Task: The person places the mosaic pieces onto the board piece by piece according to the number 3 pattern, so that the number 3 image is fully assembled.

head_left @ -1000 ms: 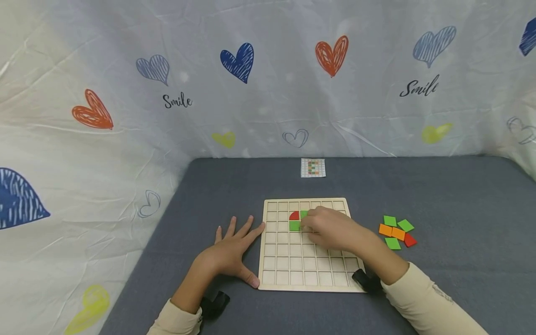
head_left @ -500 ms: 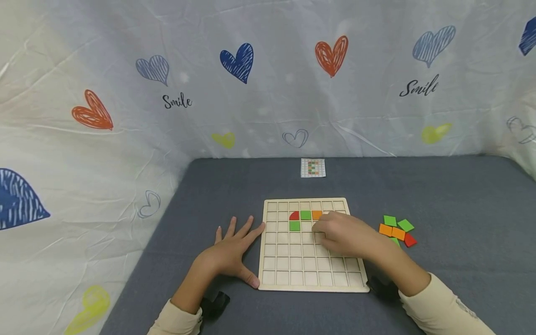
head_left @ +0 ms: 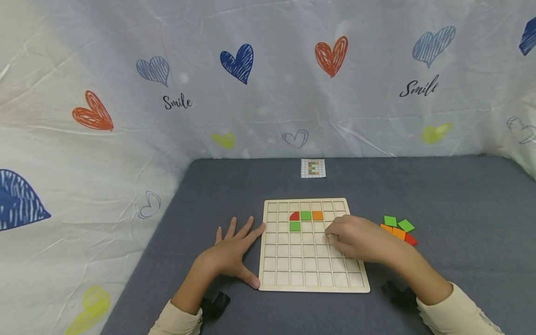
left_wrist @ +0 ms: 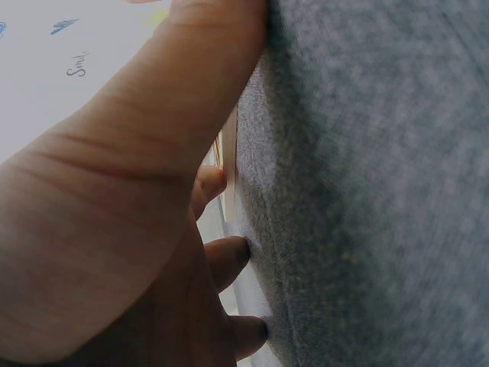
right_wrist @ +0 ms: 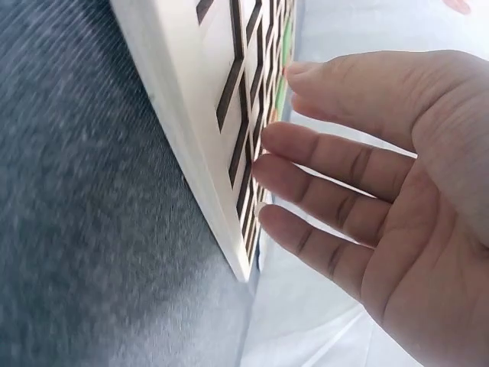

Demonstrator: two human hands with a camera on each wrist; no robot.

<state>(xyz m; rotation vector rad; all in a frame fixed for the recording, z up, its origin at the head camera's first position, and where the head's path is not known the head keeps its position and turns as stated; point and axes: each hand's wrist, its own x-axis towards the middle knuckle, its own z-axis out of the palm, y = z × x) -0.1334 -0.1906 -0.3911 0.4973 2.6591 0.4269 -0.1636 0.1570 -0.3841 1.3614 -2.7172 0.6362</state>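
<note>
Wooden grid board (head_left: 296, 265) is touched by spread left hand (head_left: 230, 256).
Right hand (head_left: 356, 237) is held over the board, fingers loosely bent, contact unclear.

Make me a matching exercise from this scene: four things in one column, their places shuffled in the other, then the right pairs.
Things:
1. left hand
2. right hand
3. small card
4. loose tiles

Places:
A. beyond the far edge of the grid board
B. off the board, to its right
C. at the board's left edge, fingers spread
D. over the right part of the board

Pairs: 1-C, 2-D, 3-A, 4-B
</note>
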